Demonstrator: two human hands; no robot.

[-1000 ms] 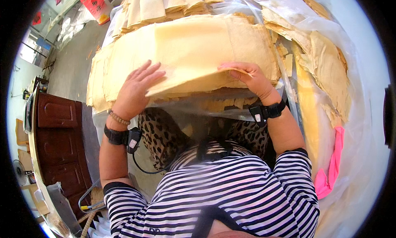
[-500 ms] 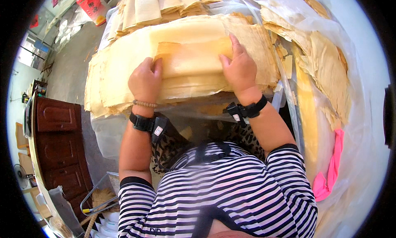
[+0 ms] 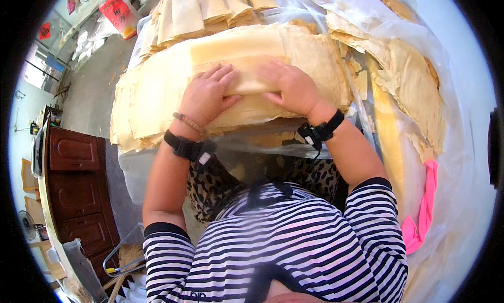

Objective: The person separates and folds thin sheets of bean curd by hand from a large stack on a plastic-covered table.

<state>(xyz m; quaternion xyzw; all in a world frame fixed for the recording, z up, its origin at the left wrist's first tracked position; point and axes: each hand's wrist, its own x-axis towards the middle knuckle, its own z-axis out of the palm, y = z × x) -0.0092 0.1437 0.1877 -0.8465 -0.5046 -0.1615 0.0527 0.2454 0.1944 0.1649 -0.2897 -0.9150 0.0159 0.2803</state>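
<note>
Nearest is a black-and-white striped short-sleeved shirt, with leopard-print trousers showing beyond its hem. A strip of bright pink cloth lies off to the right on clear plastic film. Each wrist wears a black strap with a small device (the left one also has a beaded bracelet).

The left hand lies palm down, fingers laid out and slightly parted, thumb apart from them. The right hand faces it, thumb also apart; its fingertips are blurred, so I cannot tell whether it pinches anything. Between and under them is a thin, pale-yellow, pliable sheet, its near part folded over, resting on a broad stack of cream-yellow sheets with ragged edges.

Beyond the stack lies a row of narrow folded cream-coloured sheets; farther left stands a red-and-white packet.
</note>
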